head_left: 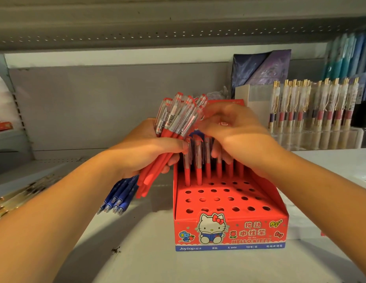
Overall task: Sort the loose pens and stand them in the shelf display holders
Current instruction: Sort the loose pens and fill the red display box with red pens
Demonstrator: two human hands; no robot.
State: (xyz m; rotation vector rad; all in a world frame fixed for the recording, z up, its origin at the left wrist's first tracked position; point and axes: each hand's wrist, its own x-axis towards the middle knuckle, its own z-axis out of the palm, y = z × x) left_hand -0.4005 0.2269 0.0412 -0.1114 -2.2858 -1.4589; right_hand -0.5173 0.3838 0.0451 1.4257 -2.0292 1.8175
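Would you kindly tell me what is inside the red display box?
The red display box holds red pens upright in its back row; the front rows' holes are empty. The right hand hides the right-side pens' tops.

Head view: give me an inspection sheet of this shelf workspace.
Surface: pale shelf board, a few dark specks near the front.
Job's things: red display holder, back row filled with standing red pens, front rows of holes empty; red pen bundle.
Clutter: loose blue pens lying on the shelf; gold-trimmed items at far left.
Hands: left hand grips the bundle; right hand over the back row, its grip hidden.
Cables: nothing seen.
Surroundings: clear holder of gold-clipped pens at right, grey shelf back.
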